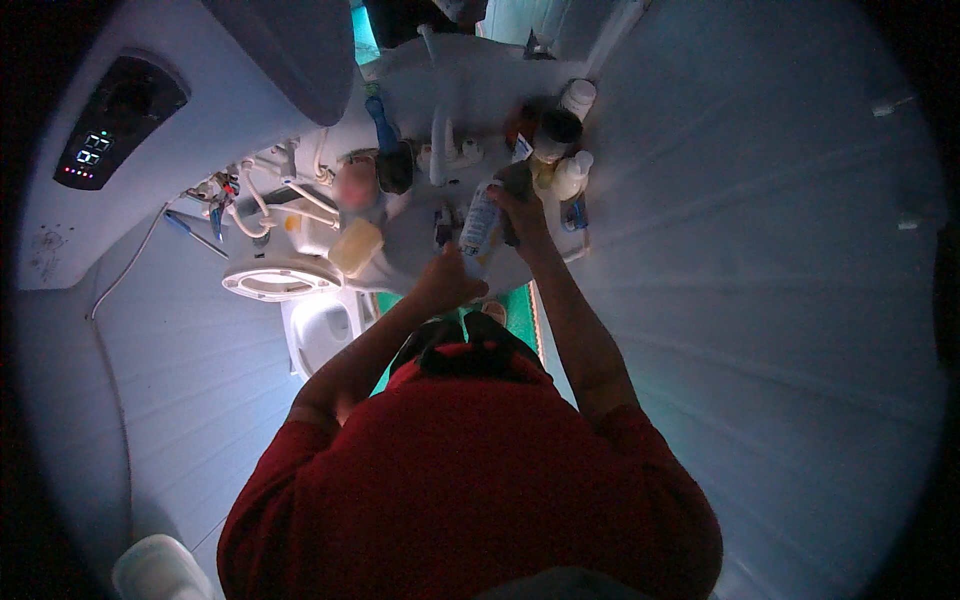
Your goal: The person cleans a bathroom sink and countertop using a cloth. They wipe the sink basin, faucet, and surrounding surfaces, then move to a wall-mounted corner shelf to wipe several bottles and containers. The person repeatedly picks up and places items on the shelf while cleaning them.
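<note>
Over the white washbasin (405,247), a pale tube or bottle (480,221) with printed writing slants between my two hands. My right hand (521,214) grips its upper end, with a dark shape beside the fingers that is too dim to name. Around its lower end closes my left hand (448,281), partly in shadow. A small dark object (443,217) shows just beyond the left fingers; whether that hand touches it cannot be told. Behind the hands rises the white faucet (438,150).
At the basin's right stand a pump bottle (571,176), a dark-lidded jar (556,135) and a white bottle (579,97). On the left are a yellowish block (356,247), a blue-handled brush (382,124) and a toilet (322,322). A water heater (225,97) juts from the upper left.
</note>
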`<state>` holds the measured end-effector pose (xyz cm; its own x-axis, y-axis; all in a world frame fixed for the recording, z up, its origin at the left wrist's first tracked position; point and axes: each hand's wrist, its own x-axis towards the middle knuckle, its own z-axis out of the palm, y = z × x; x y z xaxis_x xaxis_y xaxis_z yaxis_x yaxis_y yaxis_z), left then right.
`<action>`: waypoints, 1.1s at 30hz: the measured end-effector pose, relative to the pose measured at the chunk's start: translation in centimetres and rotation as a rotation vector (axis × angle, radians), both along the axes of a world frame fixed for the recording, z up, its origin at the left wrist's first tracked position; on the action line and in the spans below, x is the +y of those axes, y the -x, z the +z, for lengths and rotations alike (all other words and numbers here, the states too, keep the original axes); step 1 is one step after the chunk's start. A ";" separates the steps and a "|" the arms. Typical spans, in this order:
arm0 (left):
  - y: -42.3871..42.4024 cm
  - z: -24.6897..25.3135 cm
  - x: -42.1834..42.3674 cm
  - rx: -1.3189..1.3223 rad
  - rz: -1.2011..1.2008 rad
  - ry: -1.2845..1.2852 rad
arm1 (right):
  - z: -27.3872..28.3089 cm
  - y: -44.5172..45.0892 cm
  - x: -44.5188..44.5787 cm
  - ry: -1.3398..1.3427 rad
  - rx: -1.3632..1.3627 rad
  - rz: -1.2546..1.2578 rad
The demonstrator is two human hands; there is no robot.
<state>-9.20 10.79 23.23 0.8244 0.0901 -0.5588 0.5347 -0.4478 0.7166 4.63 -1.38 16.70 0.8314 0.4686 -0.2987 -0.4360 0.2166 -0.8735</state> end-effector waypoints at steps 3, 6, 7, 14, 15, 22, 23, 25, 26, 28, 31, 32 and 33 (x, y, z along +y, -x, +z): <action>0.4 0.3 0.6 0.121 0.379 0.866 | 0.9 -0.4 0.6 -0.277 0.208 -0.080; 0.6 -2.6 0.9 0.224 0.607 1.292 | -0.2 -0.7 1.5 -0.278 0.145 -0.147; 0.7 -2.5 0.9 0.219 0.579 1.280 | -0.9 -0.6 1.5 0.122 -0.476 -0.164; 2.0 -4.1 1.2 -0.105 0.215 0.588 | -4.4 6.3 3.1 0.381 -1.134 0.061; 2.5 -3.6 1.0 -0.013 0.291 0.619 | -5.0 6.2 3.0 0.480 -1.239 0.081; 3.5 -3.2 1.3 -0.172 -0.033 0.415 | -5.5 -2.3 1.1 0.933 -0.610 0.455; 3.3 -3.0 1.7 -0.137 0.002 0.446 | -6.2 -1.1 0.6 0.928 -0.630 0.378; 3.0 -2.7 2.4 0.001 0.168 0.559 | -6.4 1.8 0.8 0.897 -0.934 0.208; 2.8 -2.7 2.6 0.109 0.289 0.637 | -6.0 3.9 1.6 0.852 -1.211 0.099; 2.6 -2.7 2.3 -0.006 0.194 0.505 | -3.9 7.3 2.7 0.766 -1.506 -0.039; 2.7 -2.2 2.7 0.058 0.136 0.405 | -1.0 8.0 2.9 0.806 -1.330 0.049; 3.0 -1.8 2.8 0.118 0.134 0.387 | -1.3 6.1 3.0 0.863 -1.105 0.193; 3.1 -0.9 2.9 0.151 0.124 0.446 | -1.4 4.0 3.0 0.902 -0.877 0.326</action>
<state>-12.28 13.65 22.29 0.7295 -0.0927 -0.6776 0.6772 -0.0409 0.7347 0.58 1.60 15.31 0.7959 0.6047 -0.0304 0.4307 -0.6007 -0.6736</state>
